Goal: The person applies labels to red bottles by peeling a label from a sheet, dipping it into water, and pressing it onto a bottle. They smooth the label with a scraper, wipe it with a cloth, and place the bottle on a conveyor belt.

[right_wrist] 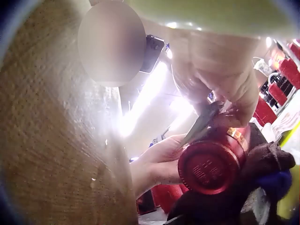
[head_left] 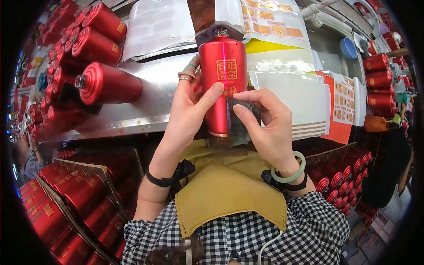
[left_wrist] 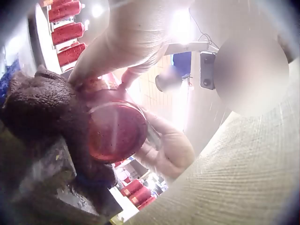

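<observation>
At the far left of the head view, matt red metal bottles lying stacked on their sides are being kept on the silver metal surface, necks toward the camera, seemingly so that they are within reach. Below them, more red bottles are being held in an open cardboard crate.

At the centre, a red cylindrical bottle with a gold square label is being held lengthwise between a dark clamp at its neck and a dark padded rest at its base, apparently so that it is kept steady. Its long axis is running straight away from the person, neck pointing away, base toward the mustard fabric apron. The left hand is being wrapped around the bottle's left side, thumb pressed on its face. The right hand is being curled on a thin dark sheet, pinched and pressed against the bottle's lower right side, probably to keep it aligned.

To the right, white backing sheets with gold stickers are being laid out flat.
</observation>
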`<control>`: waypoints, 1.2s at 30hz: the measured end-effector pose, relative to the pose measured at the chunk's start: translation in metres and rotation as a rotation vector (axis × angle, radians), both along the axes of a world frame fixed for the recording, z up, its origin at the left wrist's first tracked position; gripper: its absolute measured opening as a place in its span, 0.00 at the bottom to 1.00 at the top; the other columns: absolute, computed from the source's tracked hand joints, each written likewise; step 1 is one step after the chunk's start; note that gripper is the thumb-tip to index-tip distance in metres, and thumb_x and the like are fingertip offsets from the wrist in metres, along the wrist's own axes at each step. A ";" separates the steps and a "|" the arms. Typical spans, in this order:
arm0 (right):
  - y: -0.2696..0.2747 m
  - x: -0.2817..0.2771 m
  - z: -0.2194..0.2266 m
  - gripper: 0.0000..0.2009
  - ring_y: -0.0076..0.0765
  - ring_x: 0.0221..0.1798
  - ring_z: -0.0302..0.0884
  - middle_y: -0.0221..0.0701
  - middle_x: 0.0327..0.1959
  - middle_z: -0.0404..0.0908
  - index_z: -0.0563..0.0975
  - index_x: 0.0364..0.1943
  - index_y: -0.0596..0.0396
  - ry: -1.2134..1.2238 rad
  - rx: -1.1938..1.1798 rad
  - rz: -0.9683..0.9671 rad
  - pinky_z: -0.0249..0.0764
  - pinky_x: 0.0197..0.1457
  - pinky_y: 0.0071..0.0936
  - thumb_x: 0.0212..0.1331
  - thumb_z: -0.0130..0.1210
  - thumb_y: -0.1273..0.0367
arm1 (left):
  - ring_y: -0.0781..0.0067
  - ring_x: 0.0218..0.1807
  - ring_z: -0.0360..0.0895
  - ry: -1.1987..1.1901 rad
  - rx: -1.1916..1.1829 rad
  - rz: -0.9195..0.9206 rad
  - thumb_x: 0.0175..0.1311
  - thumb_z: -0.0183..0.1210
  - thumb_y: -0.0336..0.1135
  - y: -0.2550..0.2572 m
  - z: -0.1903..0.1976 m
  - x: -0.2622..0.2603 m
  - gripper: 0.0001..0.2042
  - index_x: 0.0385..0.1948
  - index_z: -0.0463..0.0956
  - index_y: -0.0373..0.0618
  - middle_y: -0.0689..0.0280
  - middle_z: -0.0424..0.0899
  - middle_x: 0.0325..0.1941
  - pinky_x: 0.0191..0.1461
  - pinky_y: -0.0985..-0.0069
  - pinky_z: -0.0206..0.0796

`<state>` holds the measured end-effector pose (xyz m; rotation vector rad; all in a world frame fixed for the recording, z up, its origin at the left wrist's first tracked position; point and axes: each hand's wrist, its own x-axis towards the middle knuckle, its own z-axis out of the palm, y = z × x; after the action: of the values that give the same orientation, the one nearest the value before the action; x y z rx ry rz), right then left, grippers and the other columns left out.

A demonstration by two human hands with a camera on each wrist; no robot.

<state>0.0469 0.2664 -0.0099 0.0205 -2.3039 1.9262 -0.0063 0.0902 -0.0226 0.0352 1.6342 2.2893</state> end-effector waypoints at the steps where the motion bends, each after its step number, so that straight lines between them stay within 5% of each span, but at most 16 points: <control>1: 0.000 0.000 0.000 0.09 0.40 0.45 0.86 0.40 0.42 0.87 0.85 0.46 0.61 0.007 0.014 0.000 0.80 0.51 0.33 0.62 0.66 0.76 | 0.68 0.70 0.72 0.002 0.002 -0.002 0.73 0.64 0.32 0.000 0.000 0.000 0.38 0.79 0.51 0.38 0.54 0.68 0.75 0.73 0.67 0.67; 20: -0.003 0.002 0.002 0.09 0.39 0.41 0.84 0.38 0.38 0.85 0.84 0.45 0.59 0.093 0.159 -0.041 0.78 0.46 0.31 0.60 0.66 0.77 | 0.68 0.70 0.73 0.027 -0.005 -0.003 0.75 0.63 0.32 0.002 0.002 0.001 0.36 0.78 0.51 0.37 0.54 0.70 0.73 0.73 0.68 0.67; 24: 0.026 -0.009 0.008 0.08 0.20 0.45 0.81 0.26 0.43 0.86 0.83 0.50 0.60 -0.077 -0.365 -0.044 0.77 0.49 0.24 0.69 0.60 0.78 | 0.67 0.72 0.71 -0.056 0.088 0.025 0.79 0.58 0.36 -0.004 0.000 -0.003 0.34 0.79 0.50 0.36 0.53 0.68 0.75 0.76 0.67 0.63; 26: 0.048 -0.023 0.004 0.09 0.16 0.48 0.79 0.24 0.46 0.84 0.81 0.54 0.60 -0.011 -0.440 -0.120 0.76 0.53 0.20 0.74 0.56 0.76 | 0.68 0.71 0.72 -0.066 0.008 0.157 0.84 0.47 0.37 -0.009 0.001 -0.005 0.27 0.78 0.54 0.37 0.54 0.68 0.76 0.74 0.68 0.64; 30: 0.045 -0.035 0.000 0.10 0.16 0.49 0.75 0.24 0.47 0.83 0.80 0.54 0.60 -0.180 -0.428 -0.010 0.72 0.57 0.19 0.77 0.54 0.69 | 0.67 0.72 0.71 -0.005 -0.072 0.126 0.85 0.47 0.37 -0.011 -0.001 -0.007 0.27 0.78 0.53 0.38 0.53 0.67 0.77 0.74 0.68 0.64; 36: 0.013 -0.034 -0.014 0.15 0.17 0.40 0.73 0.24 0.36 0.78 0.77 0.43 0.57 -0.333 -0.252 0.053 0.73 0.43 0.20 0.66 0.69 0.62 | 0.65 0.74 0.70 0.057 -0.007 0.033 0.73 0.64 0.30 0.001 0.006 -0.004 0.41 0.80 0.46 0.35 0.50 0.66 0.76 0.76 0.66 0.64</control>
<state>0.0128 0.2791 -0.0238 -0.2889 -2.2434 2.3910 -0.0103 0.0912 -0.0167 0.0735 1.6830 2.3268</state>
